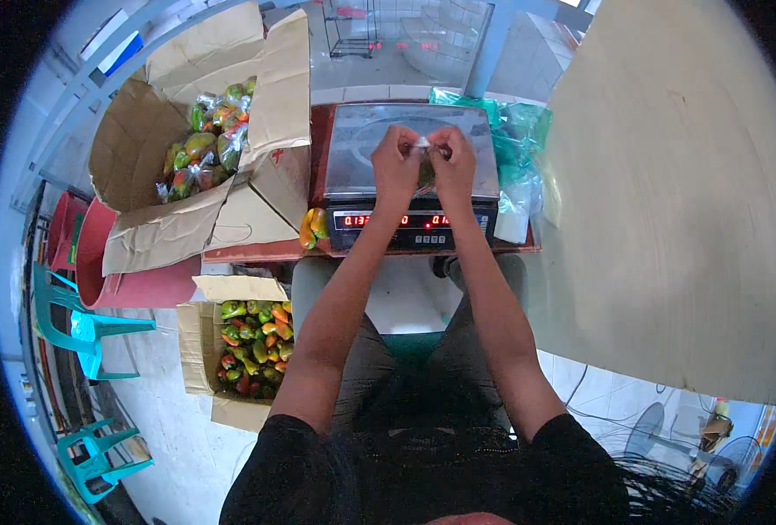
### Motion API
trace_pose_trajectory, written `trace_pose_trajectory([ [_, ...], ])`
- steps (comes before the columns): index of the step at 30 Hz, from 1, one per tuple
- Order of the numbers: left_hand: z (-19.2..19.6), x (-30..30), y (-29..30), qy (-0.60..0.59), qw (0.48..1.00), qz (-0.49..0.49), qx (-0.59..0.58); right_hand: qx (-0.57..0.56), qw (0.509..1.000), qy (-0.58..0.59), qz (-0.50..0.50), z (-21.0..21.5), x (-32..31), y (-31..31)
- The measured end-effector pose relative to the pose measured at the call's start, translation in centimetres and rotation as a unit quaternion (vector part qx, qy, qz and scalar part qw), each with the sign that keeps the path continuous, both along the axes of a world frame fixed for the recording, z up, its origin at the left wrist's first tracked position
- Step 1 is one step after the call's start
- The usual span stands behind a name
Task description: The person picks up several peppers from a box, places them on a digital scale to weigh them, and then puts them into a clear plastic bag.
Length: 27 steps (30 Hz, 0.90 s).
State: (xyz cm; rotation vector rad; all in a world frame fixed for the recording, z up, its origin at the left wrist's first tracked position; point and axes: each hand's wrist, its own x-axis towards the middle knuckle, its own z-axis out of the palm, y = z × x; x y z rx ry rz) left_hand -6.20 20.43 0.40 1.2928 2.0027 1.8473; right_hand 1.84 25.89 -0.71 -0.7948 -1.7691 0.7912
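Over the digital weighing scale (346, 166), my left hand (394, 171) and my right hand (452, 169) meet, fingers pinched. Between them is the gathered top of a clear plastic bag (422, 143). Something dark green shows below it, mostly covered by my hands; it looks like a bell pepper in the bag. Red digits glow on the front of the scale. Beside its left front corner lies an orange and green bell pepper (313, 229).
An open cardboard box (276, 188) at left holds bagged peppers. A lower box (197, 348) on the floor holds loose peppers. Green plastic bags (519, 127) lie right of the scale. A large beige board (668, 192) stands at right. Teal plastic chairs (86, 332) are at far left.
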Motion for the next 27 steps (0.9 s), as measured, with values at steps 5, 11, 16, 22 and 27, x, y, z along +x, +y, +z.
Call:
trace_pose_trajectory([
  [5,0.4,0.2,-0.2,-0.024,0.999,-0.006,0.027,-0.146,0.973,0.125,0.131,0.0,0.1,1.0],
  [11,0.0,0.2,-0.1,-0.014,1.000,0.011,0.019,-0.267,0.918,0.142,0.258,0.6,0.8,1.5],
  [16,-0.4,-0.4,0.3,-0.019,1.000,-0.008,0.006,-0.307,0.882,0.123,0.337,1.0,1.6,2.6],
  [22,0.5,-0.4,-0.7,0.030,0.998,-0.048,0.036,-0.260,0.921,0.140,0.253,0.2,1.1,2.6],
  [27,0.4,-0.9,-1.1,0.095,0.993,-0.050,0.055,-0.262,0.926,0.097,0.254,0.5,1.1,2.4],
])
